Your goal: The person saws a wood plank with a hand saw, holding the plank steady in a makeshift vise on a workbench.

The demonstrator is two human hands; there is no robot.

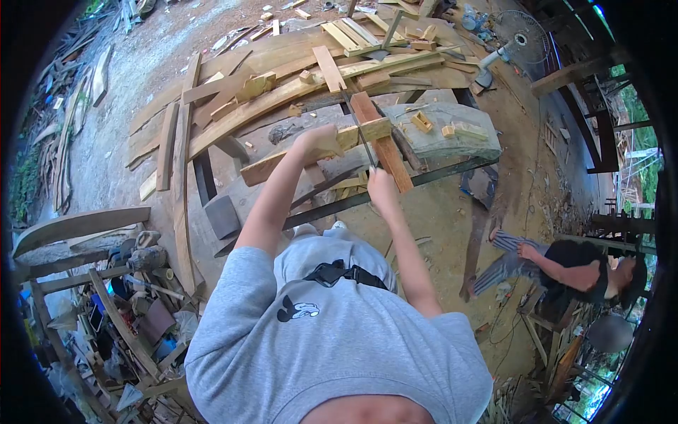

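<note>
My left hand point(321, 143) is closed on a long light-coloured board point(272, 168), which lies slantwise over the workbench. My right hand point(381, 187) grips the near end of a thin dark saw point(365, 141). The saw's narrow blade crosses the board close to its right end and points away from me. Under that end, a reddish-brown wood block point(385, 147) lies crosswise. Whether the blade has cut into the board cannot be made out.
Planks point(268, 106) cover the far side of the bench point(452, 145), with small offcuts point(421, 121) at right. A fan point(519, 39) stands at the back right. Another person point(579, 272) sits at the right. Scrap wood point(127, 325) is piled at lower left.
</note>
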